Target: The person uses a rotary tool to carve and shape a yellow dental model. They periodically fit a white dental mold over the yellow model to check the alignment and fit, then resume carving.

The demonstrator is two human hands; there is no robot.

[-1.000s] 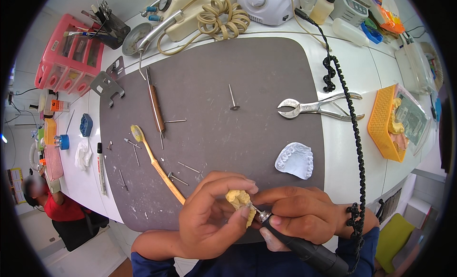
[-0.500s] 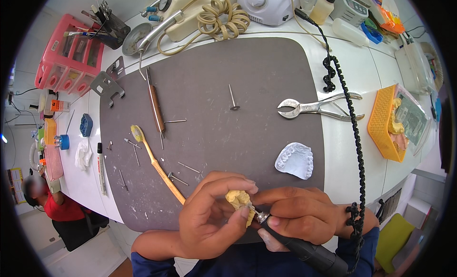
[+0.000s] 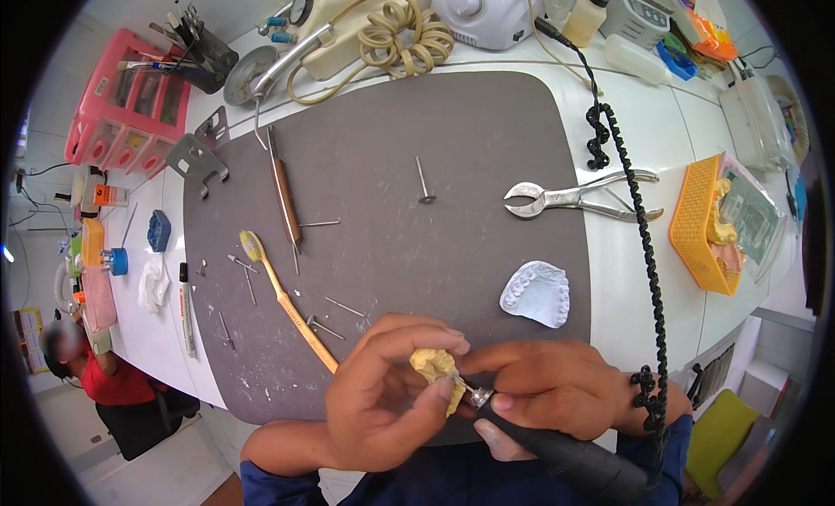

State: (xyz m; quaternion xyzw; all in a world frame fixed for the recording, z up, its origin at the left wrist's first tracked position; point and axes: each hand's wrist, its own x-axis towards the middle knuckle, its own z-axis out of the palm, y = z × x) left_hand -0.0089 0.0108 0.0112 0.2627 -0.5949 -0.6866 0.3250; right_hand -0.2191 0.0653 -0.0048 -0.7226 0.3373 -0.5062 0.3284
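At the front edge of the grey mat, my left hand point(image 3: 383, 402) pinches a yellow plaster dental model point(image 3: 432, 364) between thumb and fingers. My right hand point(image 3: 548, 384) is wrapped round a black rotary handpiece point(image 3: 565, 445). The metal tip of the handpiece reaches the side of the model facing my right hand. My fingers partly cover the model, so the exact contact point is hidden. Right of centre lies a white plaster dental cast point(image 3: 535, 294). Left of my left hand is a yellow toothbrush point(image 3: 287, 301).
On the mat point(image 3: 365, 158) lie metal pliers point(image 3: 574, 197), a wooden-handled tool point(image 3: 283, 193) and several small burs. A coiled black cord point(image 3: 639, 201) runs down to the handpiece. A yellow basket point(image 3: 696, 223) stands at right, pink drawers point(image 3: 130, 106) at left. A seated person point(image 3: 113, 375) is beyond.
Both hands keep nearly the same pose. The rear of the handpiece has swung slightly right and down, and the cord has shifted a little. The whole view has shifted slightly.
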